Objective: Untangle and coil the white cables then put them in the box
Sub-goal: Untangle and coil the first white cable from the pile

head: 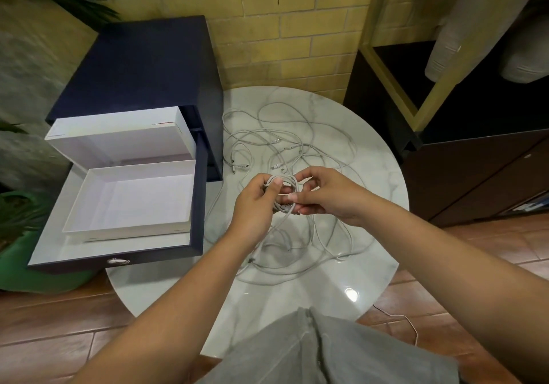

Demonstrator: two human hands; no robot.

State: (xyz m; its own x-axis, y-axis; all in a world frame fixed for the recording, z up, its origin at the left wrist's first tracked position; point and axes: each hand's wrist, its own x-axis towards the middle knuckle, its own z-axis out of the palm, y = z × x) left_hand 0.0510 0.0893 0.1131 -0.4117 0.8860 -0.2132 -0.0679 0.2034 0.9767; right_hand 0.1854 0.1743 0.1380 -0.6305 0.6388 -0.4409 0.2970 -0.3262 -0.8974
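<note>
Round marble table fills the middle of the view, with your grey-trousered knee at its 6 o'clock edge. A navy drawer unit stands at the table's 9 to 10 o'clock, its drawer pulled out toward you. The white box sits open inside that drawer with nothing in it, and its lid is propped behind at 12 o'clock of the box. It looks parked there so the drop-off is a short reach to your left.

The white cables sprawl loose over the table from 12 o'clock down to 5 o'clock. They're heavily overlapped, with plug ends showing near the centre. Most of the tangle isn't sorted yet.

Your left hand grips the coil, thumb pressed over the loops, probably to keep the turns from springing apart. Your right hand pinches the same coil at its 4 o'clock side, fingers curled round the bundle. This looks like feeding or tucking a strand. The coil is held above table centre, off the surface. A tail runs from it down toward the loops at 6 o'clock, so this cable seems only partly wound. I can't tell whether that tail is snagged in the pile.
</note>
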